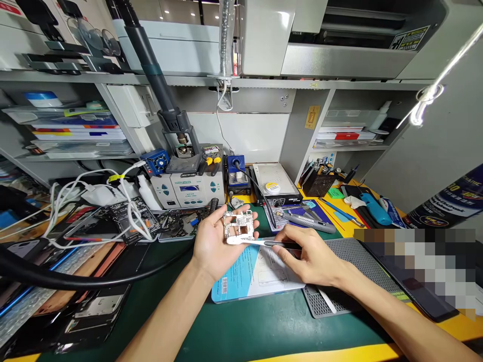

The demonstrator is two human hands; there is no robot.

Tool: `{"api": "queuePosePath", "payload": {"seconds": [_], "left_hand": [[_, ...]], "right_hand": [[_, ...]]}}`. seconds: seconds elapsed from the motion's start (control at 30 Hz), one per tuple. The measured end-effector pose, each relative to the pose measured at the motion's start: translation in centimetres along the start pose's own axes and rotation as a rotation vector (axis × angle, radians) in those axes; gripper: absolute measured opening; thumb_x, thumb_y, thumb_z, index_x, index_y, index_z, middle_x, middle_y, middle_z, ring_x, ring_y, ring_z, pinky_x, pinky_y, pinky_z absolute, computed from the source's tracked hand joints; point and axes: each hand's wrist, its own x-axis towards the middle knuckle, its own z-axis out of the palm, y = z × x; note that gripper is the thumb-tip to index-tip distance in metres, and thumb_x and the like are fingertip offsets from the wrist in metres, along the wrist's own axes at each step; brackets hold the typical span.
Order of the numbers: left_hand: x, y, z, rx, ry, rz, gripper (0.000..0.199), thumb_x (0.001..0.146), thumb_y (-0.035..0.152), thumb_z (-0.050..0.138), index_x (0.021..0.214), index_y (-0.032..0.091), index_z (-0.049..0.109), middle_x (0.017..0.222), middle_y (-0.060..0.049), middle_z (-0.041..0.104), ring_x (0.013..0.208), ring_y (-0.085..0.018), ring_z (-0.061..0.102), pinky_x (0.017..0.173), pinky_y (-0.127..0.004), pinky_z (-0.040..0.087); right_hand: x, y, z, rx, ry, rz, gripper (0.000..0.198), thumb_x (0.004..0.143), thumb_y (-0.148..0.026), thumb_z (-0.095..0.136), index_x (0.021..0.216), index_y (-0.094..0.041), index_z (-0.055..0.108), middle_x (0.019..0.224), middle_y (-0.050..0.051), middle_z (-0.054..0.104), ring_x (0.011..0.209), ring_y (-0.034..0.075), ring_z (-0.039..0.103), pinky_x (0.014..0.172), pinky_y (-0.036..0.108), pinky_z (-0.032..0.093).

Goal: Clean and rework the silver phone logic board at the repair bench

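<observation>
My left hand [215,241] is palm up above the bench, with a small phone circuit board [247,219] resting across its palm and fingers. The board has a squarish opening in it, and my fingers curl up behind its far edge. My right hand [309,254] pinches the dark handle of a toothbrush [260,242] between thumb and fingers. The brush's white head lies over the board's near edge, at my left palm. Whether its bristles touch the board, I cannot tell. Below both hands lies a blue and white printed package [241,279] on the green mat [226,332].
Behind the hands stand a rework station [188,188] and a blue soldering unit [237,173]. Phone parts [94,306] and tangled white cables [132,211] crowd the left. At right are a grey perforated pad [350,251], a dark phone [411,286] and a spray can [449,198].
</observation>
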Motion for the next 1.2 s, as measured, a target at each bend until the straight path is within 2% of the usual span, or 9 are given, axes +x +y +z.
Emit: {"api": "queuePosePath", "payload": {"seconds": [0.17, 0.37, 0.5, 0.67, 0.9, 1.2], "left_hand": [[-0.08, -0.16, 0.13, 0.003, 0.001, -0.002, 0.048, 0.091, 0.031, 0.051, 0.126, -0.001, 0.058, 0.106, -0.027, 0.069, 0.095, -0.036, 0.069, 0.078, -0.049, 0.055], [-0.31, -0.42, 0.22, -0.012, -0.056, -0.038, 0.05, 0.09, 0.03, 0.053, 0.13, 0.001, 0.054, 0.107, -0.027, 0.068, 0.094, -0.035, 0.069, 0.08, -0.05, 0.054], [-0.43, -0.33, 0.41, -0.01, -0.071, -0.034, 0.052, 0.091, 0.031, 0.054, 0.134, 0.002, 0.051, 0.107, -0.027, 0.068, 0.089, -0.032, 0.069, 0.08, -0.05, 0.054], [-0.54, -0.08, 0.47, -0.028, -0.071, -0.034, 0.052, 0.091, 0.031, 0.055, 0.134, 0.001, 0.051, 0.104, -0.025, 0.068, 0.082, -0.026, 0.069, 0.076, -0.043, 0.055], [-0.33, -0.13, 0.01, 0.011, -0.09, 0.031, 0.044, 0.091, 0.033, 0.055, 0.125, 0.005, 0.056, 0.102, -0.023, 0.069, 0.097, -0.033, 0.068, 0.084, -0.05, 0.053], [-0.34, 0.04, 0.19, -0.009, -0.045, 0.056, 0.041, 0.091, 0.031, 0.055, 0.123, 0.005, 0.058, 0.101, -0.021, 0.068, 0.087, -0.028, 0.068, 0.08, -0.047, 0.055]], "right_hand": [[0.07, -0.21, -0.02, 0.047, 0.052, 0.022, 0.014, 0.092, -0.032, 0.055, 0.089, -0.02, 0.06, 0.079, 0.002, 0.065, 0.065, 0.015, 0.056, 0.056, 0.027, 0.04], [0.19, -0.12, 0.25, 0.049, 0.14, 0.019, 0.014, 0.094, -0.032, 0.054, 0.089, -0.019, 0.06, 0.081, 0.003, 0.066, 0.069, 0.016, 0.058, 0.061, 0.028, 0.043], [0.16, -0.09, 0.22, 0.043, 0.12, 0.03, 0.015, 0.094, -0.033, 0.054, 0.089, -0.019, 0.059, 0.082, 0.003, 0.066, 0.068, 0.016, 0.058, 0.058, 0.028, 0.043], [0.1, 0.01, 0.06, 0.034, 0.091, 0.015, 0.016, 0.094, -0.032, 0.053, 0.087, -0.019, 0.059, 0.079, 0.002, 0.065, 0.066, 0.016, 0.058, 0.06, 0.029, 0.043], [-0.09, 0.06, -0.02, 0.044, 0.026, 0.013, 0.012, 0.092, -0.03, 0.054, 0.089, -0.019, 0.059, 0.076, 0.002, 0.063, 0.06, 0.013, 0.053, 0.047, 0.024, 0.035], [-0.12, 0.02, -0.08, 0.021, 0.01, -0.013, 0.012, 0.091, -0.029, 0.055, 0.09, -0.018, 0.06, 0.079, 0.003, 0.066, 0.064, 0.015, 0.057, 0.055, 0.027, 0.04]]}}
